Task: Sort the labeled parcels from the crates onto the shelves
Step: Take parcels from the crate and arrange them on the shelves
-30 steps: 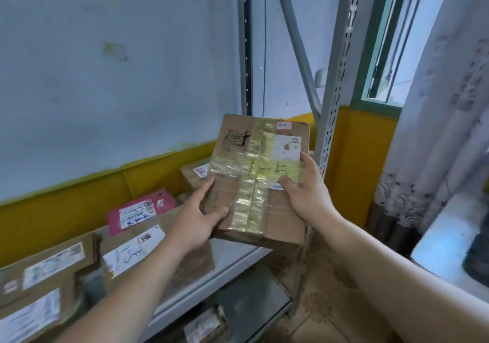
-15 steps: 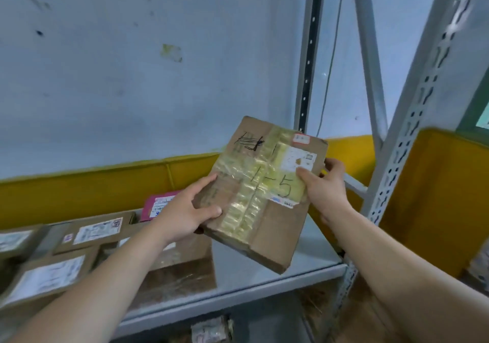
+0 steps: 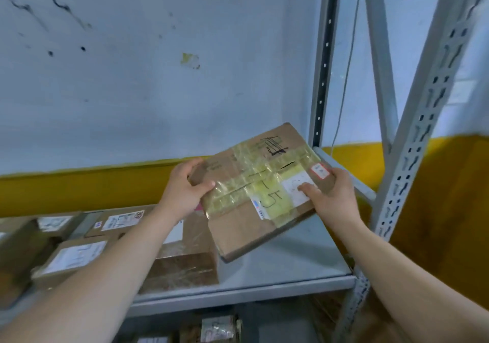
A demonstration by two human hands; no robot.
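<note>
The taped parcel [image 3: 260, 192] swings flatter, out over the shelf [image 3: 291, 263]. Left hand [image 3: 185, 189] and right hand [image 3: 330, 197] fingers grip its ends. Several parcels are shelved; this one is not yet placed.

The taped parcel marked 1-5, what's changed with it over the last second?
The taped parcel has turned counterclockwise and moved over the bare right end of the shelf. The left hand shifted to its far left corner. Both hands, the right hand included, still grip it; it isn't set down.
</note>
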